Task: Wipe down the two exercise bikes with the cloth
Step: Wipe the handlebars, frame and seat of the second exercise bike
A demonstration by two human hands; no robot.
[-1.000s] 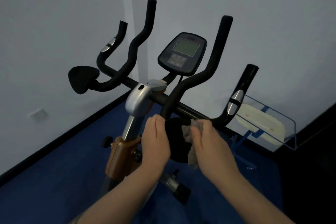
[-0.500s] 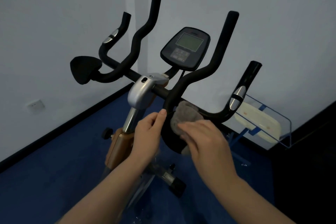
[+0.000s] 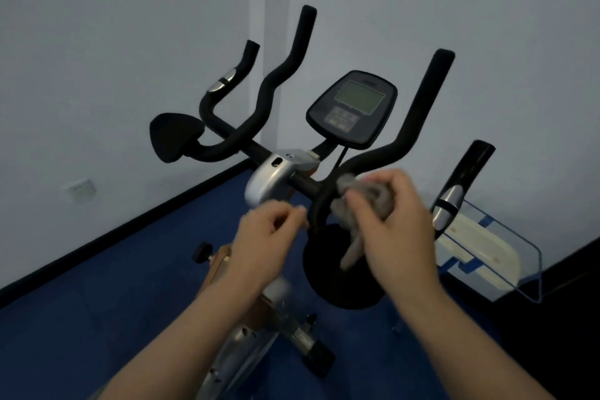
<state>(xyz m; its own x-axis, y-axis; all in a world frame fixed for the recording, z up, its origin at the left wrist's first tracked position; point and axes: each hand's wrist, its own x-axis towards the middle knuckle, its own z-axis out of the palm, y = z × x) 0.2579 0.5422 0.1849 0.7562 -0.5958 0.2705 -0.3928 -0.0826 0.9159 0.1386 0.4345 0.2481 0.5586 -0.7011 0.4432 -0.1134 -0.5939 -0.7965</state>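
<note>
**Cloth working the right-hand handlebar bend**

Far left, a wall socket (image 3: pixel 79 189) is sitting low on the pale wall, above the dark skirting and the blue floor (image 3: pixel 97 302). Next along, the left elbow pad (image 3: pixel 175 141) is jutting out from the black handlebars (image 3: pixel 279 81) of the exercise bike (image 3: pixel 276 178).

The left hand (image 3: pixel 263 247) is hovering just beside the silver stem clamp, its fingers loosely curled and holding nothing that can be made out; motion blur is hiding whether the fingertips are touching the bar.

Above centre, the console (image 3: pixel 352 107) is tilting toward the camera. Below it, the right hand (image 3: pixel 396 227) is bunching the grey cloth (image 3: pixel 360 201) in curled fingers and pressing it against the bend of the right handlebar, with a loose tail hanging down over the right elbow pad (image 3: pixel 337 276).

Far right, a clear tray (image 3: pixel 506 256) is resting near the floor.

Risks, as I judge them: the dangling tail is likely to snag on the console cable or drag across the pad, and a one-handed wipe could miss the bar's underside. Only one bike is showing here.
</note>
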